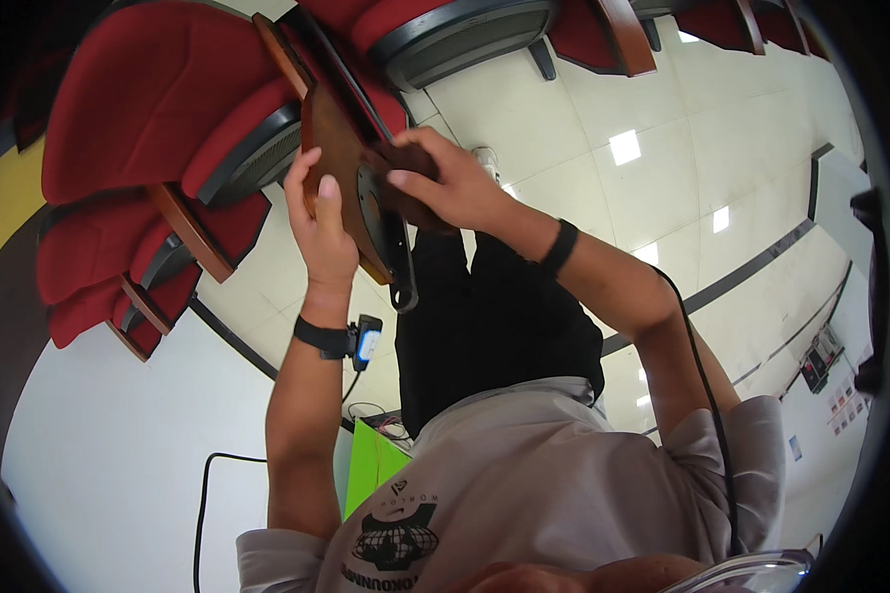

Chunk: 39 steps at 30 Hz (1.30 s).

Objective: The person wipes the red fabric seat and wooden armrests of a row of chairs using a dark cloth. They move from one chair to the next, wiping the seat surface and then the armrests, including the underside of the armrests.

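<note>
A brown wooden chair side panel [338, 148] with a dark metal plate on its face stands between my hands. My left hand [326, 232] is at its left edge, with the thumb against the face and a finger along the outer side. Dark brown board [420, 203], seemingly a fold-out writing tablet, sits just right of the plate. My right hand [455, 183] closes on this board, thumb on the near side and fingers over the top. A black metal bracket [405, 287] with a looped end hangs at the panel's lower end. Where board and panel join is partly hidden.
Red upholstered seats [158, 99] with wooden armrests stand in rows at the left and far side. Pale tiled floor [534, 128] spreads to the right. Black cables run along both arms, and a green box [371, 465] stands near my left side.
</note>
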{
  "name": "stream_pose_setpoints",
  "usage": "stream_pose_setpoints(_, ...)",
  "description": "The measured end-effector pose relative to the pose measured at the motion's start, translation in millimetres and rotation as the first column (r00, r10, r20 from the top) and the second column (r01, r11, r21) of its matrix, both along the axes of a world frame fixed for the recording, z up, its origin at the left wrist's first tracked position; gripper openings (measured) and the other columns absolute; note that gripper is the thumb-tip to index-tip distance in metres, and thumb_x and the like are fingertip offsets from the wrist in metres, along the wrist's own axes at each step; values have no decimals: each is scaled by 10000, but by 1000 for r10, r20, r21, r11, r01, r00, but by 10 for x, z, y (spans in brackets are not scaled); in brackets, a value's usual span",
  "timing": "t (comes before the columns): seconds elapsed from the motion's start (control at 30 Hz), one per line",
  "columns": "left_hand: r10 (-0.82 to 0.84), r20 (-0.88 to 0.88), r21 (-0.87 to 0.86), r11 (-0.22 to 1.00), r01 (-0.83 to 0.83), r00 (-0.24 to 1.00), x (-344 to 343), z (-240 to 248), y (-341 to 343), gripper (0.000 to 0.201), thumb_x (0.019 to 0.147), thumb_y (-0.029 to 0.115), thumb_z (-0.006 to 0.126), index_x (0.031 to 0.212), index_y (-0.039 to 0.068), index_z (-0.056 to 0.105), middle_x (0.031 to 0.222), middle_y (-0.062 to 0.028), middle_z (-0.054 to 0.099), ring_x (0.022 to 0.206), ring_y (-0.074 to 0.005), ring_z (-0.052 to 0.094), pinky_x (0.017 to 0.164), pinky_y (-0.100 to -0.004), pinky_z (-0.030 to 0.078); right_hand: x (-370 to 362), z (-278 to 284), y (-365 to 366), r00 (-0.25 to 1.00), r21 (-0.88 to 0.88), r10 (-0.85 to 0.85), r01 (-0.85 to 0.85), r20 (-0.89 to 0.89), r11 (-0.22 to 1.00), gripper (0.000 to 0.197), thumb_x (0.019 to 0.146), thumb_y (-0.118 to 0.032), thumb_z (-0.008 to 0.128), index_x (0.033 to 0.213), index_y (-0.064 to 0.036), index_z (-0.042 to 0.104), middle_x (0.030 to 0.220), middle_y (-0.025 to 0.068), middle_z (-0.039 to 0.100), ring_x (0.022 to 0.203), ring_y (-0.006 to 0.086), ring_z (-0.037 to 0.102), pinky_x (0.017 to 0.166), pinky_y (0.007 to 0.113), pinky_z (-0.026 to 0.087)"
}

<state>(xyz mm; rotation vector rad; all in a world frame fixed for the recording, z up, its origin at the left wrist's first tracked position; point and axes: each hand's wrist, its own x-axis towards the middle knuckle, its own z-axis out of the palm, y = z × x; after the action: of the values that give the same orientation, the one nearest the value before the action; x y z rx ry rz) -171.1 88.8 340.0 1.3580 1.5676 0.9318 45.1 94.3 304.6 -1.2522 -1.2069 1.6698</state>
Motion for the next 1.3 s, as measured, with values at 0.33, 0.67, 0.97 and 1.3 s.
stream_pose_setpoints(0.33, 148, 188, 11, 988, -153, 971, 105, -11, -589, 699, 1190, 489, 313, 1710, 24, 275, 1738, -215, 372, 1559, -336, 443, 1283, -456, 369, -769, 133, -318, 996, 306, -66, 84, -67, 948, 638, 968, -150, 727, 1558, -49, 504, 1537, 260, 538, 1459, 420, 512, 1212, 472, 420)
stream_pose_setpoints(0.67, 264, 257, -131, 962, -237, 929, 134, 97, -541, 857, 1129, 548, 407, 1731, -35, 226, 1689, -222, 429, 1509, -333, 500, 1251, -429, 402, -1037, -469, 462, 984, 46, -177, 179, -32, 983, 479, 1000, -222, 715, 1432, -32, 634, 1460, 220, 646, 1375, 441, 594, 1151, 493, 497)
stream_pose_setpoints(0.97, 288, 279, -120, 957, -264, 916, 173, 37, -592, 973, 1087, 636, 424, 1732, -55, 193, 1724, -233, 380, 1584, -359, 404, 1305, -469, 327, -889, -116, -48, 995, 327, -93, 100, -38, 940, 523, 990, -157, 704, 1496, -55, 614, 1568, 262, 558, 1502, 445, 508, 1229, 487, 439)
stream_pose_setpoints(1.3, 275, 264, -132, 960, -248, 925, 155, 93, -367, 907, 1120, 597, 428, 1710, -69, 249, 1644, -243, 485, 1477, -351, 542, 1234, -441, 436, -871, -764, -13, 983, -91, 7, 10, 184, 996, 607, 1030, -264, 627, 1581, -50, 489, 1439, 296, 637, 1325, 490, 618, 1116, 531, 525)
